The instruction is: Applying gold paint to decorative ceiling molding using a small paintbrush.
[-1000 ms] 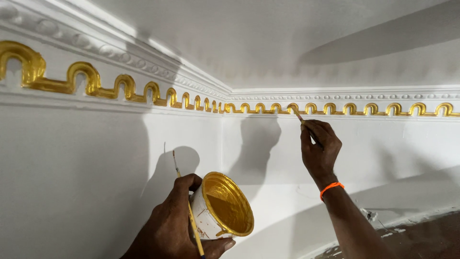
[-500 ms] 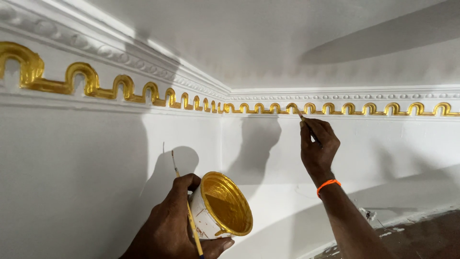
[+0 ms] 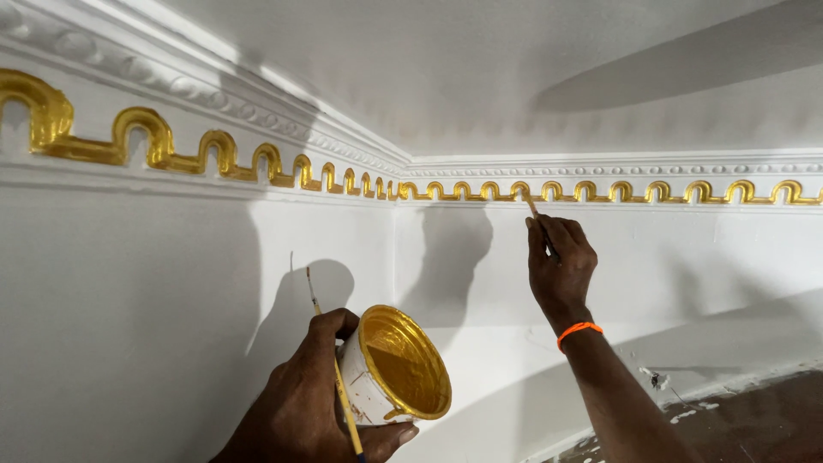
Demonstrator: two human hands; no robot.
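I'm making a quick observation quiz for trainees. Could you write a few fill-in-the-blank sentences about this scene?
1. The left hand holds a small tin whose inside is coated in ____ paint.
2. The right hand holds a thin brush against the gold ____ on the wall.
3. The right wrist wears an ____ band.

Missing words: gold; trim; orange

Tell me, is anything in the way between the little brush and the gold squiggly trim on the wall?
Nothing visible. The right hand holds the thin brush up with its tip right at the gold trim. The left hand keeps the paint can and a spare brush low, well clear.
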